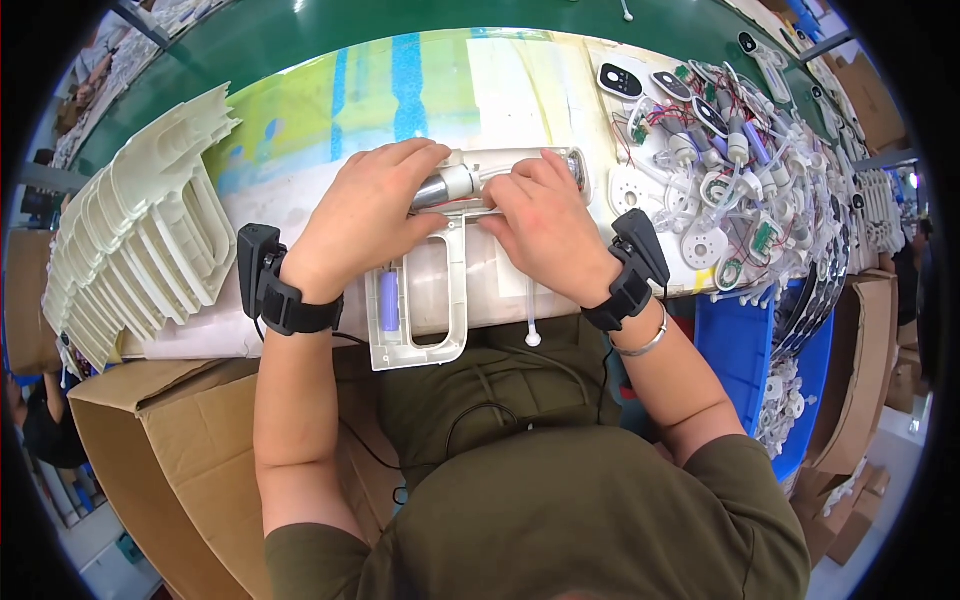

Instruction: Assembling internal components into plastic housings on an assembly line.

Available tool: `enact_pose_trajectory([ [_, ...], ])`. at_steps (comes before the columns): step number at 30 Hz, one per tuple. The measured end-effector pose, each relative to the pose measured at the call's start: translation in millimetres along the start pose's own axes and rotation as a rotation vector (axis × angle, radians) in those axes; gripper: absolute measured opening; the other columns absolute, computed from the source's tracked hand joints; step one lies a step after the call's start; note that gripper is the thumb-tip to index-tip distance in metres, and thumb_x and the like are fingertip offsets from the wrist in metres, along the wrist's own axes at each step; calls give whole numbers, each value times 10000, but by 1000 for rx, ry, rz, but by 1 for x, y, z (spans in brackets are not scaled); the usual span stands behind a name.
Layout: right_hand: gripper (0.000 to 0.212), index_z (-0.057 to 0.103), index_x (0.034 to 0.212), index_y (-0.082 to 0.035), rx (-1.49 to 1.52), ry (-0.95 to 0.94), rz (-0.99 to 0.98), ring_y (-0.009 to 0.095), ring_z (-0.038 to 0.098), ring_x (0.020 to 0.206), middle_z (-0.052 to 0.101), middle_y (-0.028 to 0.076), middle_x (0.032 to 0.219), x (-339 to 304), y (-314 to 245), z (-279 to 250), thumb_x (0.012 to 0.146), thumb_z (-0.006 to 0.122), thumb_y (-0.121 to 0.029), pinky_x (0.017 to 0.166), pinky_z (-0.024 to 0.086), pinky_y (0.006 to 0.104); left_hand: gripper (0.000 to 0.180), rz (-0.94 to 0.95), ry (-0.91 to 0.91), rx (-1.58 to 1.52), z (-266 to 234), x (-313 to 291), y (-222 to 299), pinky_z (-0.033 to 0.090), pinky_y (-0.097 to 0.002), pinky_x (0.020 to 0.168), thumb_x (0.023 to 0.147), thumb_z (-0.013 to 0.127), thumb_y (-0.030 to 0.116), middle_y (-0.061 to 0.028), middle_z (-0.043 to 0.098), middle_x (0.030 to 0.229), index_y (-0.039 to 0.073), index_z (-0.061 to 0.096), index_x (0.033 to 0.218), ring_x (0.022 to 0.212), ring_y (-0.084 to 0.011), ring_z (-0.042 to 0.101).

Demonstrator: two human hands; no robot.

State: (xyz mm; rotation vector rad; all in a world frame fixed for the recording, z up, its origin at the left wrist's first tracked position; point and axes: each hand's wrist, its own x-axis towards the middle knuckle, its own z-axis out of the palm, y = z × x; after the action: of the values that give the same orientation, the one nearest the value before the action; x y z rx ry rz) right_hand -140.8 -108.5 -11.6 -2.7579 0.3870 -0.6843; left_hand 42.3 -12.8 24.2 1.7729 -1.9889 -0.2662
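Observation:
A white plastic housing shell (457, 300) with a looped handle lies at the front edge of the table in front of me. A purple cylindrical battery (389, 300) sits in its left handle bar. My left hand (372, 212) is closed on the left of the shell's upper body, its fingers and thumb at a silver motor (431, 192) with a white end (460, 182). My right hand (545, 215) is closed at the right of the upper body, fingertips bent down into it. What the right fingertips pinch is hidden. A thin clear tube (531, 305) with a white end hangs below the shell.
Nested white shells (150, 220) stand at the left. A heap of wired motor parts, tubes and white discs (740, 170) covers the table's right side. Below are a cardboard box (190, 430) at the left and a blue bin (735, 345) at the right.

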Motion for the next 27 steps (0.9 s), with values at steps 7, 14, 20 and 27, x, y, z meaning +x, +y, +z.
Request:
enact_pose_trajectory([
  [7,200,561,876,-99,81,48,-38,226,508,913,563,25,838,-2,5,1,712,667,-139,941,341,426,522,-11,-4,-3,0,-1,1,473,-378,798,655,697,84,-185,558,1149,-4,524,1141,950,-363,563],
  [14,100,580,843,-101,-63,94,-96,194,527,899,578,5,850,-7,4,11,749,613,-108,970,341,441,537,-5,24,150,10,-2,1,434,-402,852,672,700,113,-161,547,1161,30,518,1170,1007,-351,537],
  [20,203,606,898,-102,-61,128,-71,195,542,902,585,10,908,-10,4,14,710,683,-93,968,345,429,535,-45,38,171,16,3,10,413,-404,857,707,686,146,-144,557,1124,54,508,1202,998,-334,533],
  [27,66,580,803,-98,-47,175,-82,178,536,870,580,3,847,-12,3,16,743,606,-112,956,356,449,540,-60,-38,251,12,7,12,428,-399,822,716,683,159,-147,569,1086,49,504,1214,946,-335,550],
])
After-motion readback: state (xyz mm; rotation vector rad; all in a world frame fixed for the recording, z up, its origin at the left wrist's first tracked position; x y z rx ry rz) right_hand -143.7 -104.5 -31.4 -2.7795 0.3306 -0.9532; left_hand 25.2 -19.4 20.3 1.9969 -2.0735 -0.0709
